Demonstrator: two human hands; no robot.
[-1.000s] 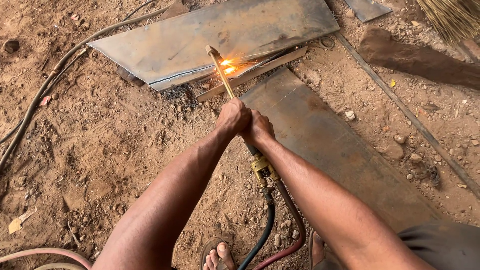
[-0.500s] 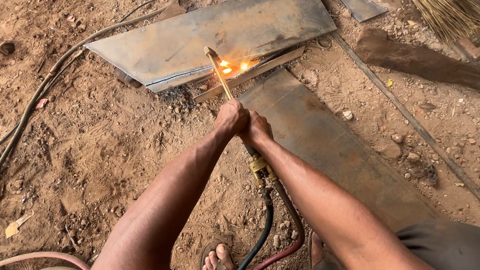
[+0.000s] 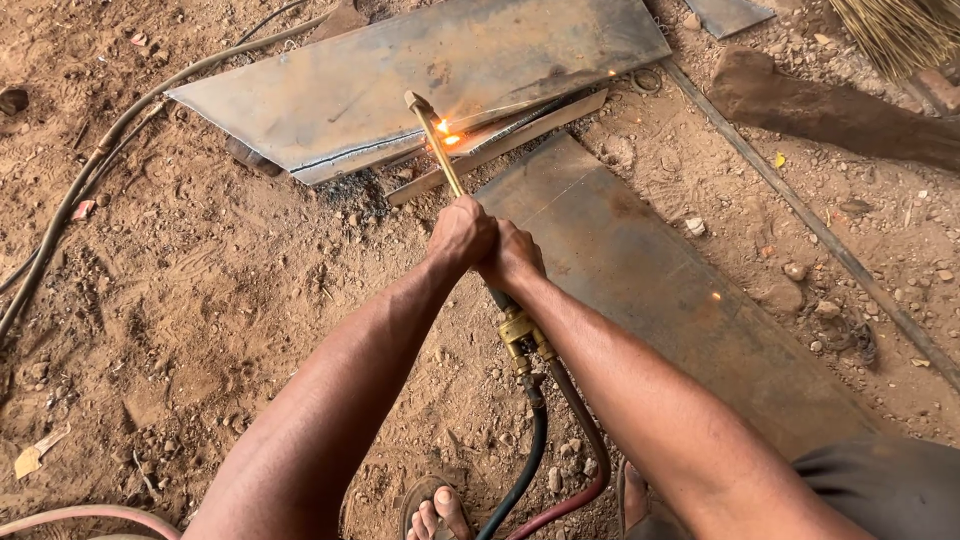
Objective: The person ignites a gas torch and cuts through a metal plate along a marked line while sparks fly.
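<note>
Both the left hand (image 3: 462,232) and right hand (image 3: 512,255) wrap closed around the brass cutting torch (image 3: 440,150). Its flame (image 3: 443,132) bites the far steel sheet (image 3: 420,70)'s near edge; steady, slow travel should keep the cut clean.

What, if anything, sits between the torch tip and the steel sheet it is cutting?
Nothing visible. The torch tip hangs right over the sheet edge, with only sparks between them. Both hands, left and right, grip the torch.
</note>
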